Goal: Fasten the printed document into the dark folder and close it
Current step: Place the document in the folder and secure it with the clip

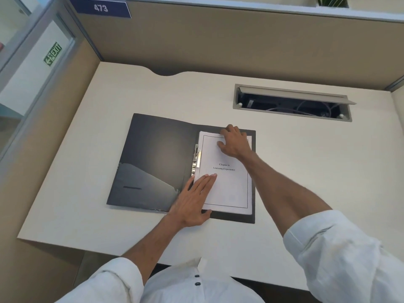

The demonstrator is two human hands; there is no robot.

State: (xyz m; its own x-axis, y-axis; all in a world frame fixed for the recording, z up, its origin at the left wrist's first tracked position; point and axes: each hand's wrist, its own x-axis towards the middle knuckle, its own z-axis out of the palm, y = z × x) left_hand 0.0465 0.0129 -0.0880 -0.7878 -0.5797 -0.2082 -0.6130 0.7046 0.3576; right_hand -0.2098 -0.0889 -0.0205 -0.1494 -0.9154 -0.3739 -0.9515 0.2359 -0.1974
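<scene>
Printed document (pixel 227 182): white stack, title page reading "Chapter 6 / Learning Experience", laid on the right-hand panel of the dark folder (pixel 157 158). Folder is spread open flat on the pale desk (pixel 87 127), with an inner pocket on its left panel. Metal clip (pixel 196 159) is seen along the spine, at the document's left edge; whether the pages are caught under it cannot be told. Left hand (pixel 194 199): flat, fingers extended, pressed on the lower left corner of the document, nothing grasped. Right hand (pixel 235 142): fingers curled over the document's top edge; whether pages are pinched cannot be told. Cable tray (pixel 293 103) is set into the desk beyond, lid raised. Number plate (pixel 100 7), "473", is fixed to the partition.
</scene>
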